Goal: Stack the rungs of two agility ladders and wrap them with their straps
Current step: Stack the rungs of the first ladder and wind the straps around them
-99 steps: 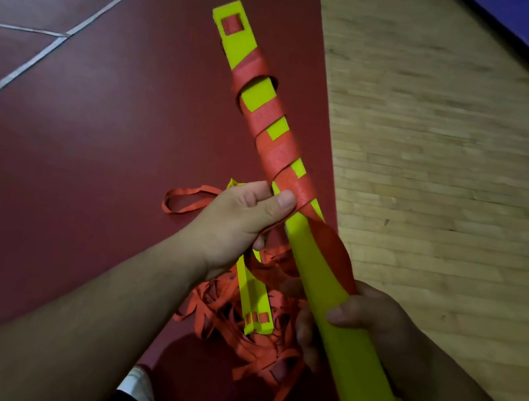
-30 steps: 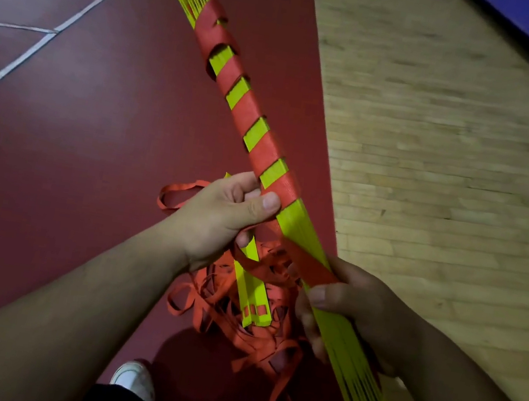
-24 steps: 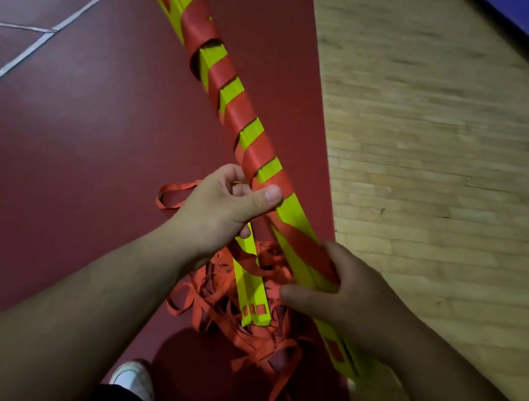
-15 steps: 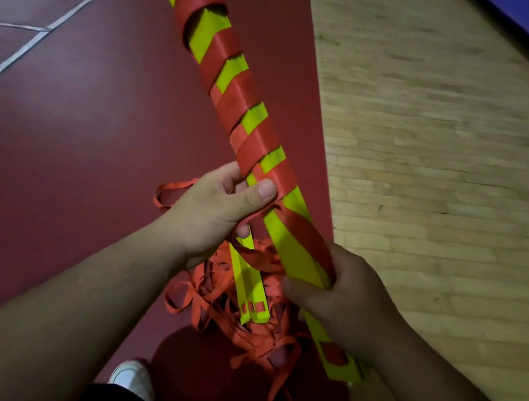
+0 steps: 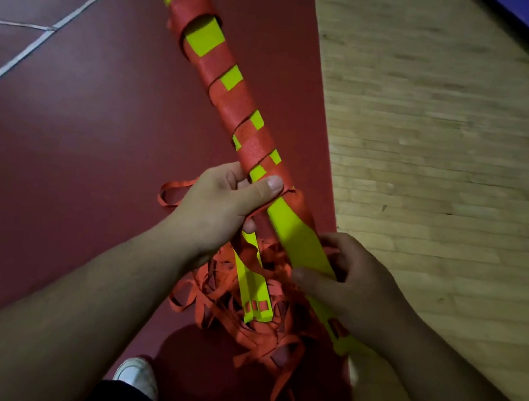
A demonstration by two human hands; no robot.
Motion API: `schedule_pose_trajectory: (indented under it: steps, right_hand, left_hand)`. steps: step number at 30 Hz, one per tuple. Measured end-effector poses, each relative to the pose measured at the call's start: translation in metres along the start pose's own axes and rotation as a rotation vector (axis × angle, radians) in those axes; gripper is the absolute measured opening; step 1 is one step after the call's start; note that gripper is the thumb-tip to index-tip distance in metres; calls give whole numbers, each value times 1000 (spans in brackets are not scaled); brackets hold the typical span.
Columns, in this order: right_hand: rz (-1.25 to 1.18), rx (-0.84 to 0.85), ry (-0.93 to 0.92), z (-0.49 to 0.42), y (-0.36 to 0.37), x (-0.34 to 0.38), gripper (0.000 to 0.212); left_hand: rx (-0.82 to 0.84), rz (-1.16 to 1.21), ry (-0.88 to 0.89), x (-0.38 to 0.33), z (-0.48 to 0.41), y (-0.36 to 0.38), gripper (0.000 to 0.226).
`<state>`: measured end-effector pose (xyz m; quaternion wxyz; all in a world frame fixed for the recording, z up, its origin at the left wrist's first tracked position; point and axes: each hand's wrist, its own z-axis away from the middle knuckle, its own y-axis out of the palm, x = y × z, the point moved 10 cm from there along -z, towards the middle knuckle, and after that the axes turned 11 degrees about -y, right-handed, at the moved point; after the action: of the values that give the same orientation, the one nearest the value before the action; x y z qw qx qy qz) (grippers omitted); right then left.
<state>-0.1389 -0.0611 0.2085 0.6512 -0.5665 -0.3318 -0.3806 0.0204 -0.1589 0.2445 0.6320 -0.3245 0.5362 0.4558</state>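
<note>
Above the floor (image 5: 48, 200), both hands grip rungs (image 5: 298, 240).

Yellow-green rungs (image 5: 298, 240) spiralled by orange-red strap (image 5: 251, 142), dark red floor (image 5: 70, 169).

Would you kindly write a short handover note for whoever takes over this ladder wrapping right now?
Left hand grips the rung bundle at the last turn of the strap, thumb on top. Right hand holds the bundle's near part.
Done: strap spirals down the far half.
To do: wrap the near half, then the second ladder, lying in loose straps on the floor.
</note>
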Motion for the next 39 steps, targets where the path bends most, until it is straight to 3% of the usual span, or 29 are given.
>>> schedule_pose_trajectory:
  steps: [3, 8, 11, 14, 19, 23, 25, 28, 31, 33, 37, 39]
  right_hand:
    - [162, -78, -28, 4, 4, 2, 78]
    - [144, -215, -90, 5, -9, 7, 28]
    - [19, -118, -105, 2, -8, 12, 23]
    - [-105, -17, -106, 2, -2, 15, 34]
    - [-447, 206, -68, 6, 22, 19, 27]
    - [-650, 308, -48, 10, 32, 24, 26]
    - [-559, 253, -57, 7, 25, 22, 36]
    - [-138, 103, -66, 1, 4, 14, 61]
    - [185, -24, -41, 0, -3, 10, 75]
    - [256, -112, -35, 1, -5, 8, 67]
    - [391, -262, -148, 7, -16, 19, 42]
    - [488, -306, -180, 11, -20, 26, 40]
  left_hand:
    - [4, 31, 14, 1, 0, 4, 7]
    - [126, 115, 34, -6, 3, 17, 37]
    - [174, 134, 19, -6, 4, 17, 30]
    - [275, 127, 66, -14, 8, 23, 28]
    - [358, 131, 97, -17, 10, 25, 61]
    - [270, 127, 106, -15, 4, 17, 56]
    - [198, 132, 79, -11, 1, 10, 56]
    - [74, 128, 41, -4, -4, -1, 51]
    - [-61, 107, 33, -1, -6, -10, 76]
    - [-74, 92, 33, -1, -5, -8, 88]
    - [-39, 74, 47, -6, -5, -3, 67]
    - [-30, 89, 72, -9, -3, -1, 60]
